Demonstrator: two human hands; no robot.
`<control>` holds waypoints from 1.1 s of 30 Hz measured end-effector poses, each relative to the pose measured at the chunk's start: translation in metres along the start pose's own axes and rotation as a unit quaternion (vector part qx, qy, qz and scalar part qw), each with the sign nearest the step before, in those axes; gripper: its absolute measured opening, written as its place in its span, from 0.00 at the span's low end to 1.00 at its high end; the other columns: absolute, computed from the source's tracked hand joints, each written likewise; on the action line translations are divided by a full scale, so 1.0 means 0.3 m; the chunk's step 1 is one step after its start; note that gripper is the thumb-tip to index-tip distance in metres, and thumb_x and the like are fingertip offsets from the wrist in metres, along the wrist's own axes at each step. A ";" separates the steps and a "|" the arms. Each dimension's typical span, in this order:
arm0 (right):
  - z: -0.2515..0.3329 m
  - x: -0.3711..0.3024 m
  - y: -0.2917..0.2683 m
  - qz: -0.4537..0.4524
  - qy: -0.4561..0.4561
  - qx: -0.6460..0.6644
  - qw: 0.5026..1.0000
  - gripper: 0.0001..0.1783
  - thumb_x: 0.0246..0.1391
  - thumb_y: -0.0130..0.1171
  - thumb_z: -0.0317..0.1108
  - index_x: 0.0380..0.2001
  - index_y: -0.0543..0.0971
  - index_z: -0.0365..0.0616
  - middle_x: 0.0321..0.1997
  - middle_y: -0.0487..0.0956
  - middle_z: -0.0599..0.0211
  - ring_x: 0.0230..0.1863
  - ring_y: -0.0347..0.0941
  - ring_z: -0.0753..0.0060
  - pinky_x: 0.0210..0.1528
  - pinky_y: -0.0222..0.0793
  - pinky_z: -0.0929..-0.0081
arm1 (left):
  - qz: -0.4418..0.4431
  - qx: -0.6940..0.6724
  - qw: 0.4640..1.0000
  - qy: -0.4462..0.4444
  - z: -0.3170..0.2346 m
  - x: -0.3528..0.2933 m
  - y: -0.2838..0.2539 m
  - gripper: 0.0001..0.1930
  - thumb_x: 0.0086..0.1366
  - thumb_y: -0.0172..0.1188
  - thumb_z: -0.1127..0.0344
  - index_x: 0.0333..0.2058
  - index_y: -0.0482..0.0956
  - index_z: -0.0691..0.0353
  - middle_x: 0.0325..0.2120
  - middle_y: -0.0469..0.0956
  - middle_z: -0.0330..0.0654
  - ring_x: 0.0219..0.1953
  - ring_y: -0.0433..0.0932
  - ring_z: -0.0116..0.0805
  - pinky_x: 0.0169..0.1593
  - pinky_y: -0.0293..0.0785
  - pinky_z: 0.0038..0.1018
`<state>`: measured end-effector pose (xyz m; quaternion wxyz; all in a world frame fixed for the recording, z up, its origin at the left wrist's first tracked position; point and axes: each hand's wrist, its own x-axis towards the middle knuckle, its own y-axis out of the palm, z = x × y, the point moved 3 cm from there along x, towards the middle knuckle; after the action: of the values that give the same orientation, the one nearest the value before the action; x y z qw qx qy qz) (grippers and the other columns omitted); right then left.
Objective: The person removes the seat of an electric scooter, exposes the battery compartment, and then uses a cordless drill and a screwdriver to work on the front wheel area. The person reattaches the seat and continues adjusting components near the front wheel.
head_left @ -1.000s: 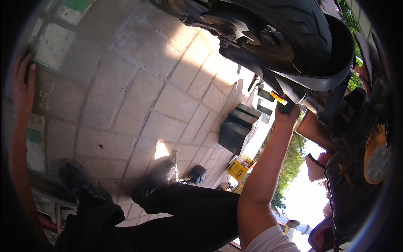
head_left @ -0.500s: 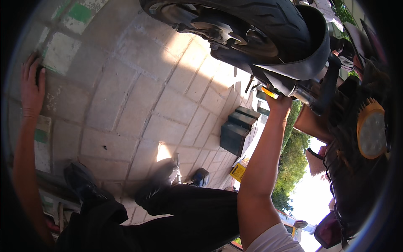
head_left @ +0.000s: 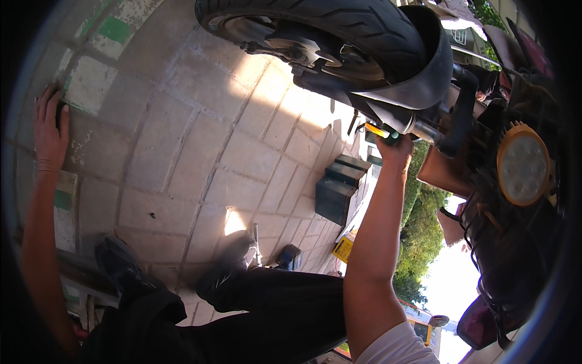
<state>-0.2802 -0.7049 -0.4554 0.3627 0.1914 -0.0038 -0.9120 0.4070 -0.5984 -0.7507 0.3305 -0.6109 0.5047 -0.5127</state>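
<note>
My right hand (head_left: 395, 147) is raised to a motorcycle's front fork (head_left: 425, 131), just below the fender (head_left: 409, 94). Its fingers are closed around a small yellow and dark green piece (head_left: 378, 130); whether this is a tool handle or a part of the motorcycle I cannot tell. Above the hand is the black front wheel (head_left: 357, 21). At the far left, my left hand (head_left: 51, 136) rests on the paving, fingers stretched out. A small dark patch shows beside its thumb. The left hand holds nothing that I can see.
A round lamp with an orange rim (head_left: 524, 165) and loose cables hang on the right. Dark green boxes (head_left: 335, 197), a yellow box (head_left: 343, 248) and a dark blue object (head_left: 289, 257) stand on the stone paving (head_left: 242, 148). My shoes (head_left: 121, 264) are at the lower left.
The wheel, fork and lamp have shifted left in the picture. My right hand has moved slightly left with them, and more dark green shows at its fingers. My left hand stays put.
</note>
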 end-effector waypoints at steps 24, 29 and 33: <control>-0.007 0.012 0.039 0.074 0.039 0.052 0.995 0.18 0.62 0.47 0.41 0.47 0.78 0.43 0.50 0.80 0.61 0.53 0.76 0.57 0.57 0.72 0.48 | -0.004 0.012 1.000 0.003 -0.014 0.005 0.000 0.15 0.69 0.49 0.67 0.52 0.69 0.63 0.58 0.66 0.48 0.63 0.62 0.49 0.69 0.52 0.45; -0.016 -0.007 0.039 0.051 0.030 0.030 0.998 0.18 0.62 0.47 0.41 0.48 0.78 0.43 0.50 0.80 0.61 0.53 0.75 0.56 0.57 0.71 0.47 | -0.008 0.003 1.000 0.006 -0.018 0.011 0.000 0.15 0.69 0.49 0.67 0.52 0.69 0.64 0.59 0.66 0.48 0.63 0.62 0.50 0.69 0.51 0.45; -0.043 -0.026 0.058 0.025 0.047 0.039 0.998 0.20 0.62 0.46 0.44 0.49 0.77 0.45 0.52 0.79 0.62 0.54 0.75 0.55 0.57 0.68 0.43 | -0.012 -0.005 1.000 0.007 -0.018 0.008 -0.002 0.15 0.69 0.49 0.67 0.52 0.69 0.64 0.59 0.66 0.48 0.63 0.62 0.50 0.68 0.51 0.45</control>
<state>-0.2589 -0.7108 -0.4620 0.3775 0.2473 -0.0268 -0.8920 0.4017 -0.5998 -0.7481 0.3174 -0.6148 0.5026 -0.5184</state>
